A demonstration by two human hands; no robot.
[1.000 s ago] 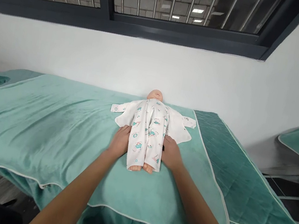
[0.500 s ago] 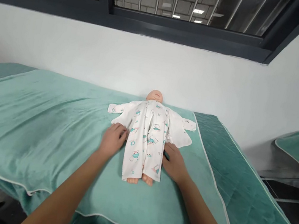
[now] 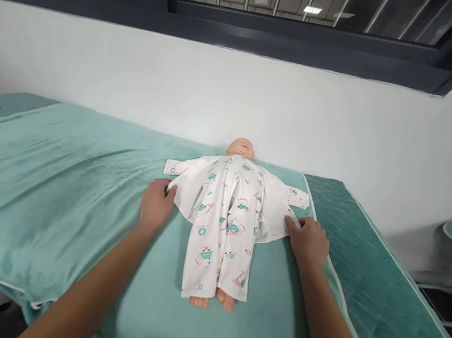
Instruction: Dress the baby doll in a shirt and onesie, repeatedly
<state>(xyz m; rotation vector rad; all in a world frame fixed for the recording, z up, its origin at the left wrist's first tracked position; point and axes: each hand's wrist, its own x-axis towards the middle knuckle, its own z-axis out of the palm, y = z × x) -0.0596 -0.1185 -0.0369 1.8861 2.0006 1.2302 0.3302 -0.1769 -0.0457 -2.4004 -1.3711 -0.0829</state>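
Left hand (image 3: 156,203) and right hand (image 3: 308,243) pinch the white clothes (image 3: 244,213) of one doll (image 3: 241,148).
Each grip is closed on one of the two spread flaps (image 3: 188,191); there are also two sleeves (image 3: 298,197) and two trouser legs (image 3: 202,269). The doll is inside the clothes, two feet (image 3: 199,302) showing below, and lies on one light green blanket (image 3: 73,194). One darker quilted cover (image 3: 383,290) is at the right, one white wall (image 3: 137,77) behind.

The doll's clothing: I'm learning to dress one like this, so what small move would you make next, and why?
Perhaps fold the white flap at the left hand inward over the printed front: that hand is at its outer edge. This flap and the other flap, at the right hand, are spread either side of the print, not across it.
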